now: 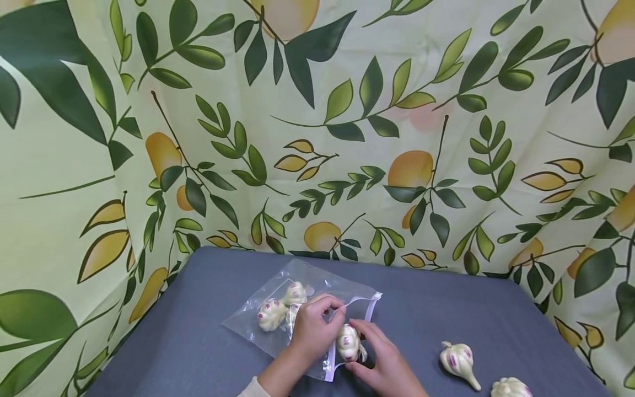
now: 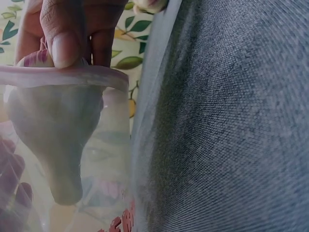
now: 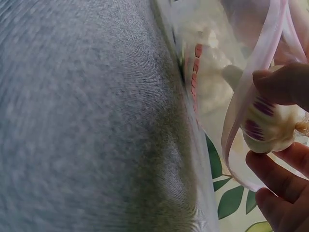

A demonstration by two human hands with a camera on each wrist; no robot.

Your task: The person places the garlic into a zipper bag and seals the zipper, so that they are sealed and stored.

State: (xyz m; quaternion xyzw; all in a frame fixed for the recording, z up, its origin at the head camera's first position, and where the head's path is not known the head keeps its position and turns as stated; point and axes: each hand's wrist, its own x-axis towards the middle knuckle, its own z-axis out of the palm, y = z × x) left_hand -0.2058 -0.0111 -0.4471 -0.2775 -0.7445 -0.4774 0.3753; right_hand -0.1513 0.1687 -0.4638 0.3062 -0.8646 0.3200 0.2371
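A clear zip bag lies on the table, its white-edged mouth spread apart toward the right. Several garlic bulbs with purple marks are inside it. My left hand grips the bag near its mouth, with its fingers curled. Between the thumb and fingers of my right hand is another garlic bulb, held at the opening. In the left wrist view, this bulb's stem end shows through the plastic, pointing into the bag. The right wrist view shows its rooted end outward, the right thumb against it.
A loose garlic bulb lies to the right of my right hand. Another garlic bulb is partly cut off at the bottom edge. The grey tabletop meets a fruit-and-leaf patterned cloth behind and at both sides.
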